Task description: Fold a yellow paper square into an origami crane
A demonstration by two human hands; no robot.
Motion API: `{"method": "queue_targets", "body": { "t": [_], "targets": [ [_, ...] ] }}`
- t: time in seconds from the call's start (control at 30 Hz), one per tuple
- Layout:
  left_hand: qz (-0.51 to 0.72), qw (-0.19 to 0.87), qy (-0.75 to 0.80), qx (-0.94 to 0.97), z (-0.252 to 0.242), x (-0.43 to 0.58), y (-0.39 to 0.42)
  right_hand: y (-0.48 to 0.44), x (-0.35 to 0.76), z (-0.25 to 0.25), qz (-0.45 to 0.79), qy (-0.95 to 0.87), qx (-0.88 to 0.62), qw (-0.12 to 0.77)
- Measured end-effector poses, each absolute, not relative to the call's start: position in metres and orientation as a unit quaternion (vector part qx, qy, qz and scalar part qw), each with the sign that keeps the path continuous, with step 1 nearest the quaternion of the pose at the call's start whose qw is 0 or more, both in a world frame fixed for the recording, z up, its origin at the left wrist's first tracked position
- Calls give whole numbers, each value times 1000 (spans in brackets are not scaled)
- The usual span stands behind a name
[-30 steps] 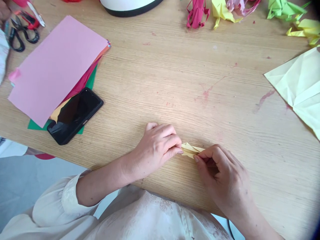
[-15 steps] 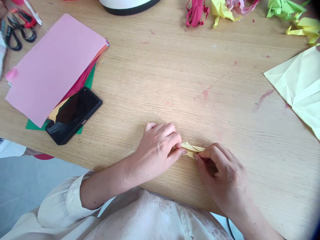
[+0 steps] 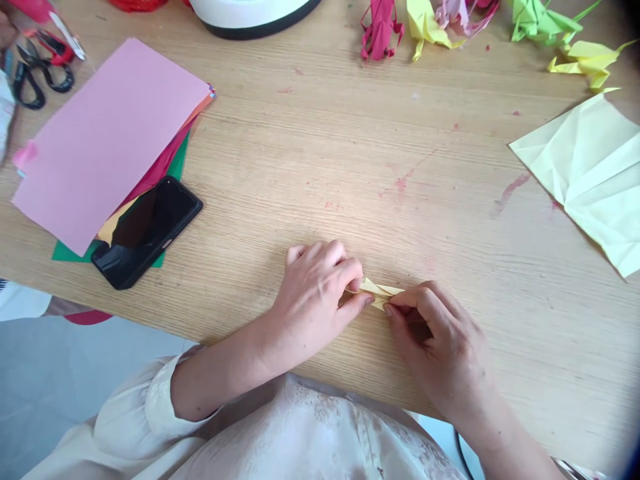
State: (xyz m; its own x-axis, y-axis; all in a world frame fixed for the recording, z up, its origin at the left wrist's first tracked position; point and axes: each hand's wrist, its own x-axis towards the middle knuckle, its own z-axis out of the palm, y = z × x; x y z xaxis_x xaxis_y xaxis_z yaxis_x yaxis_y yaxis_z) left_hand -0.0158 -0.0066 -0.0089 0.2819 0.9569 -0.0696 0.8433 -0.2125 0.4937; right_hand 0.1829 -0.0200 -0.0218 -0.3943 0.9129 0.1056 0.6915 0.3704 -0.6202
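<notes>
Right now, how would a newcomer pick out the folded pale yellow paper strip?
On the light brown wooden table, look toward the near edge, where the bare left hand and bare right hand almost meet. The folded pale yellow paper strip is held between them. Unlike the broad, creased, pale yellow paper sheet at right, it is narrow and in hand.

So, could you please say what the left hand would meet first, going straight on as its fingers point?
Past the folded paper it holds, the left hand would probably meet the right hand first, though depth is unclear.
</notes>
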Motion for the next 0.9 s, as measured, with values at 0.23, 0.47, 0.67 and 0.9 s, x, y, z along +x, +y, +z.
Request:
{"method": "queue_targets", "body": {
  "t": [0.23, 0.47, 0.67, 0.9],
  "targets": [
    [115, 216, 588, 771, -10, -16, -8, -23, 182, -25, 230, -801, -498, 240],
    [167, 259, 549, 777, -14, -27, -10, -24, 184, -25, 222, -815, -478, 238],
    [182, 254, 551, 774, -16, -26, -11, -24, 186, -26, 216, -823, -471, 233],
    [180, 249, 533, 788, -17, -27, -10, -25, 188, -28, 229, -827, -458, 230]
  ]
}}
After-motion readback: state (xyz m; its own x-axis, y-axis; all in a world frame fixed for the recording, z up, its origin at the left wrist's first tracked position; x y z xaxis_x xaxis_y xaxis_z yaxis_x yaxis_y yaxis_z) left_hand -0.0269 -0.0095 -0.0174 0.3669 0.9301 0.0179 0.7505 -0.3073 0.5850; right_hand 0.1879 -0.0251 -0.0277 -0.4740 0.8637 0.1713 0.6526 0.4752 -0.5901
